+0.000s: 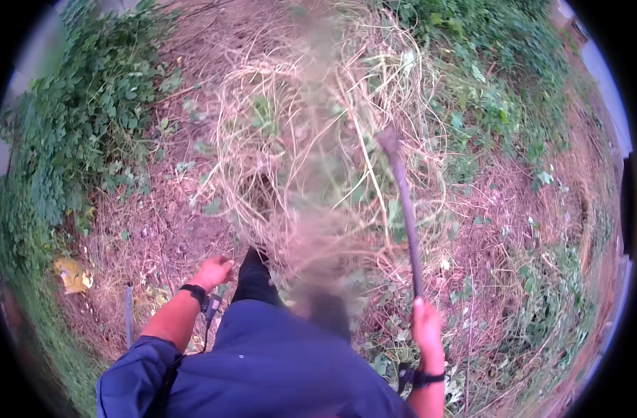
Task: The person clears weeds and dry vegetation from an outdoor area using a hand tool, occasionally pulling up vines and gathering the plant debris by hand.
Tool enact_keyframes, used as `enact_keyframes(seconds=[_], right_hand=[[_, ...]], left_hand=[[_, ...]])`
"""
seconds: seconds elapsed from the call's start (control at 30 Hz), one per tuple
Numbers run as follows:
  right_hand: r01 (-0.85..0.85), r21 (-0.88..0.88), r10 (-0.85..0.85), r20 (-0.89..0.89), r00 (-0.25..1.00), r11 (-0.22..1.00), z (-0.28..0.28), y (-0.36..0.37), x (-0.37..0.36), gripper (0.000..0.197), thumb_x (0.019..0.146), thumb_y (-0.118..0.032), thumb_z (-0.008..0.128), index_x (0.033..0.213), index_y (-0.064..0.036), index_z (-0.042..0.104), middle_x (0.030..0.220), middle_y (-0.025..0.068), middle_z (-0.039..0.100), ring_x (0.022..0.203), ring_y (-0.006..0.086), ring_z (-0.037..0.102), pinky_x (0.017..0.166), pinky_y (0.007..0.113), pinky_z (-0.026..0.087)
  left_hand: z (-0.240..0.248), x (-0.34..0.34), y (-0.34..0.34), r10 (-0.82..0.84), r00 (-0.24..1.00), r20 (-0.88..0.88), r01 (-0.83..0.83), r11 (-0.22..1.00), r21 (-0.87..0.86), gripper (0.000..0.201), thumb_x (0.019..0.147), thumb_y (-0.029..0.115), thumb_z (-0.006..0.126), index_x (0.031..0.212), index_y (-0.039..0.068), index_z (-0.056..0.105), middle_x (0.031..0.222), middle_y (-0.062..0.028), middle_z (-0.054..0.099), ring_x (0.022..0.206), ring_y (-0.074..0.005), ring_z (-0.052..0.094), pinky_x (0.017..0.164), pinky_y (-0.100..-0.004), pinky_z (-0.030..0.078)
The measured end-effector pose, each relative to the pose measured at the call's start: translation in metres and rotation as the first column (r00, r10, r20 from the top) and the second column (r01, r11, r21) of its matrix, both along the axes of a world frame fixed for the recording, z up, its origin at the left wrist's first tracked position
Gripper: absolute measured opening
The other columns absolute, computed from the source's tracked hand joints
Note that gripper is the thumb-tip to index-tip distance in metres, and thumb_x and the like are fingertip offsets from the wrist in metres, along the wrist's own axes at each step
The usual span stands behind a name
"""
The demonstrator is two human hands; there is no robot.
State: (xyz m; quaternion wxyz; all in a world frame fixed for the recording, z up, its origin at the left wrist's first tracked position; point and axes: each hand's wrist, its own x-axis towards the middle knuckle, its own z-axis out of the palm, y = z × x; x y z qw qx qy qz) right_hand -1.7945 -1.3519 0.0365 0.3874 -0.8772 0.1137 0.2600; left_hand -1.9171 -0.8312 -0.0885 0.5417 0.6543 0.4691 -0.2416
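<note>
Gripping the near end of the handle, the right hand [428,326] holds a long-handled tool [407,212] pointing away from the body, a hold that probably lends it the most reach. The flattened head shows well ahead of that hand, against the right part of a tangled heap of dry vines [360,153] spread in front of and between both hands. Near the heap's closer edge, the left hand [219,270] has partly curled fingers with nothing visible in them, perhaps held aside for balance; how tightly they close I cannot tell.
</note>
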Motion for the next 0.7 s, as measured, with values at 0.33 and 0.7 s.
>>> enact_keyframes(seconds=[0.33,0.7], right_hand=[[0.153,0.127,-0.143,-0.085,0.986,0.980,-0.094,0.027,-0.042,0.044,0.095,-0.040,0.047,0.081,0.0005,0.056,0.062,0.0093,0.054,0.058,0.0181,0.053,0.057,0.036,0.045],[0.030,0.096,-0.028,-0.028,0.999,0.995,-0.052,0.143,-0.039,0.050,0.094,-0.046,0.045,0.097,0.0022,0.056,0.080,0.0201,0.062,0.076,0.0341,0.062,0.071,0.041,0.049]], left_hand=[[0.050,0.096,-0.035,-0.158,0.980,0.123,0.166,0.984,-0.064,0.026,0.093,0.022,0.055,0.104,-0.002,0.055,0.084,-0.0090,0.063,0.070,-0.0164,0.062,0.063,-0.0299,0.052],[0.054,0.173,-0.026,-0.377,0.911,0.164,0.409,0.874,-0.263,0.036,0.095,0.034,0.053,0.110,0.001,0.052,0.091,-0.0105,0.064,0.077,-0.0198,0.064,0.069,-0.0324,0.052]])
